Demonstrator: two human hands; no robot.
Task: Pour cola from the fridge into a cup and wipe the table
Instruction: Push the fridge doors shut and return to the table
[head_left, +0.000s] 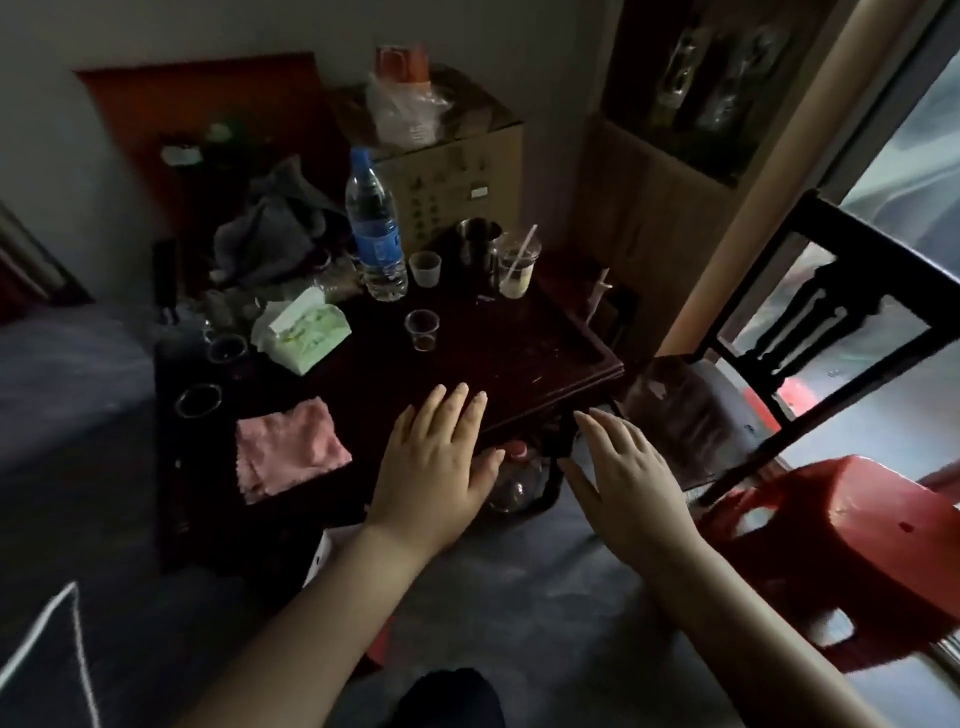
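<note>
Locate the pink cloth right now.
In the head view, the pink cloth lies flat on the dark table, near-left, left of the left hand and nearer the camera than the green tissue pack.

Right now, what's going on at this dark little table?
A person holds both bare hands open and empty by the near edge of the dark wooden table: the left hand over the edge, the right hand beside the corner. The folded pink cloth lies untouched at the near left. A small clear plastic cup stands mid-table; nothing is being poured yet.
</note>
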